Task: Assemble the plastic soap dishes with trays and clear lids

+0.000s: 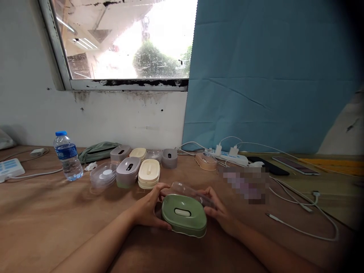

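A green oval plastic lid [183, 225], or a stack of such lids, with a small slotted handle in its middle, is tilted above the table in front of me. My left hand [150, 207] grips it at the left side, thumb along the lower edge. Behind it a clear plastic oval piece [182, 188] leans at an angle. My right hand [218, 209] pinches the right end of that clear piece, its thumb close to the green rim. Left fingertips also reach the clear piece's far left end. What lies between the two parts is hidden.
Beyond my hands stand cream lids [149, 172], grey oval boxes [127, 172], clear lids [104, 175] and a peach box [206, 161]. A water bottle [67, 156] and green pouch [98, 151] are left. Right are a power strip [227, 156], phones [295, 165] and loose cables [301, 237].
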`<act>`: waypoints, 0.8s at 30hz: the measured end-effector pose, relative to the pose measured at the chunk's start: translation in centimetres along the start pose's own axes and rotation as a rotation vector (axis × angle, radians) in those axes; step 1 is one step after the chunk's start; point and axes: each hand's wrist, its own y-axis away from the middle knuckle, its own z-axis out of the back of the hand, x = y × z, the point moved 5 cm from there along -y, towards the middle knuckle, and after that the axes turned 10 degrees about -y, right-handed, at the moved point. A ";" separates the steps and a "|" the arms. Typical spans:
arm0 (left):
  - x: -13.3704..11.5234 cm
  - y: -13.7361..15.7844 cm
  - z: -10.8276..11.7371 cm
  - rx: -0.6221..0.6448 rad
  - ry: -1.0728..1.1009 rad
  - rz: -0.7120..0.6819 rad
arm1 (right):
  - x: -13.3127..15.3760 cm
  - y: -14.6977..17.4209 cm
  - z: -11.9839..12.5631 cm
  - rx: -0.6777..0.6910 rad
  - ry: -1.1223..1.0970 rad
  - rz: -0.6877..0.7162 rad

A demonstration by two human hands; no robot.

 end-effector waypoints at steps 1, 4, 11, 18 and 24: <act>-0.1 0.0 0.1 0.006 0.000 -0.018 | -0.3 -0.3 0.6 -0.071 -0.029 -0.025; -0.5 -0.2 0.2 0.031 -0.016 -0.084 | -1.5 -1.0 2.5 -0.297 -0.175 -0.110; -1.1 -0.4 0.4 0.074 -0.076 -0.128 | -2.8 -2.2 5.5 -0.652 -0.360 -0.088; -0.8 -0.3 0.1 0.077 -0.119 -0.143 | -3.8 -5.9 5.2 -0.778 -0.316 -0.021; -1.6 -0.2 0.1 0.088 -0.175 -0.283 | -4.0 -6.2 2.7 -0.640 -0.307 -0.137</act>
